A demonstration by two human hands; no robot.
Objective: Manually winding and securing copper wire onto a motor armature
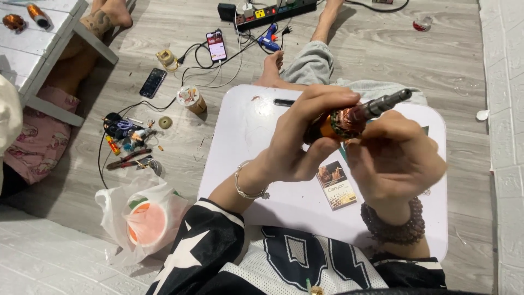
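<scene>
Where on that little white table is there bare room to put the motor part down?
The white table is bare along its left side, between its left edge and the left hand, and at its far right corner. Near the small box, under the right hand and rotor, it is crowded.

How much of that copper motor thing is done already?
The motor rotor already shows coppery wire wound round its middle. Right now the left hand grips it above the white lap table, and the right hand works at the windings. Whether any winding is left I cannot tell; pliers and parts lie on the floor.
</scene>
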